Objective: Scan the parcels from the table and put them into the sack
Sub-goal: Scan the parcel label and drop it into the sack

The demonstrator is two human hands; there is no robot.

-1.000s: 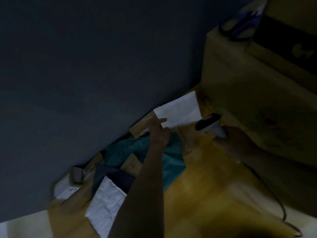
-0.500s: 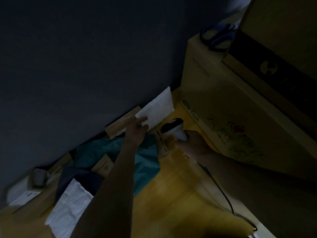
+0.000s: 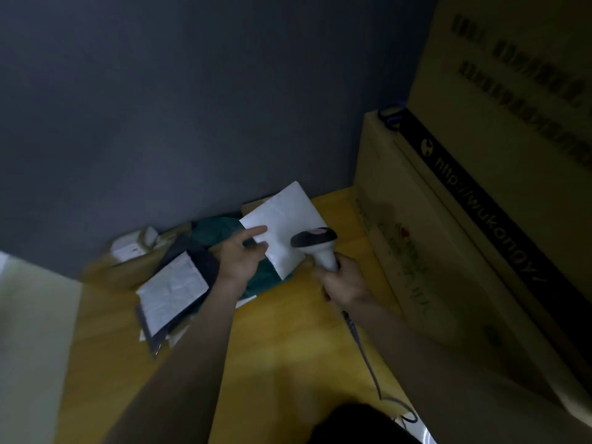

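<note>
At the centre of the dim frame, the left hand (image 3: 242, 256) holds a flat white parcel (image 3: 283, 227) by its lower left edge, the forefinger stretched across its face and the other fingers curled against it. The parcel is lifted off the wooden desk (image 3: 282, 341) and tilted, its top corner pointing at the dark grey wall (image 3: 192, 107).

Just to the right, the right hand (image 3: 344, 285) is wrapped around the pale handle of a barcode scanner (image 3: 315, 243). The scanner's dark head sits over the parcel's lower right edge. Whether it touches the parcel cannot be told. The scanner's cable (image 3: 365, 354) trails down the desk toward the bottom of the frame.

Left of centre, more parcels lie heaped on the desk against the wall: a teal bag (image 3: 221, 230) beneath the left hand, a dark parcel bearing a white printed label (image 3: 174, 290) at its lower left, and a brown parcel with a small white label (image 3: 131, 251) further left.

Large cardboard boxes (image 3: 448, 235) are stacked along the right side of the frame, one crossed by a black band with printed lettering.
</note>
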